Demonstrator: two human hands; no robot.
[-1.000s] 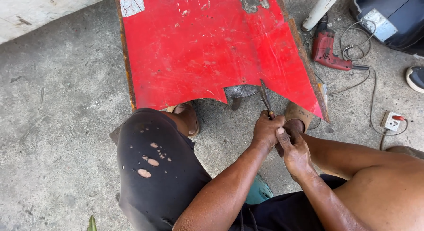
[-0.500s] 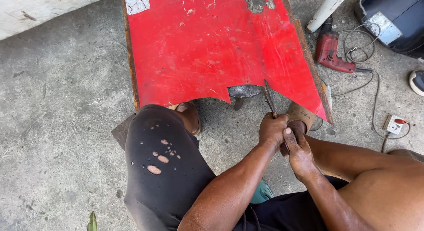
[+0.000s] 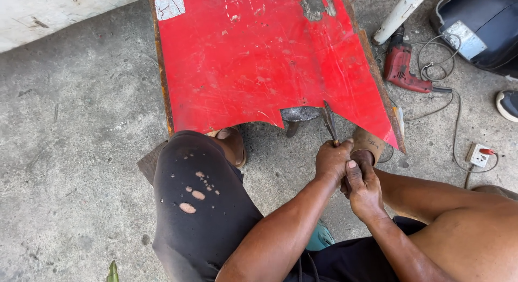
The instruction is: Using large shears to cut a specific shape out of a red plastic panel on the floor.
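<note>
A large red metal sheet (image 3: 259, 61) lies on the concrete floor, its near edge cut into jagged notches. Metal snips (image 3: 329, 120) point up into the notch at the sheet's lower right. My left hand (image 3: 332, 160) is closed around the snips' handles just below the blades. My right hand (image 3: 364, 187) is wrapped over the same handles right behind it, touching the left hand. The handles are mostly hidden by both hands. My left knee in torn black trousers (image 3: 199, 206) is at the lower left.
A red power drill (image 3: 402, 66) with its cord lies right of the sheet, near a white tube (image 3: 402, 12) and a dark case (image 3: 480, 23). A white socket block (image 3: 479, 154) sits at the right. Another person's shoe (image 3: 508, 105) is at the right edge. My sandalled feet (image 3: 233, 146) rest by the sheet's near edge.
Both hands stay clamped on the snips at the same notch. The view has drifted slightly, so everything sits a little further right and lower.
</note>
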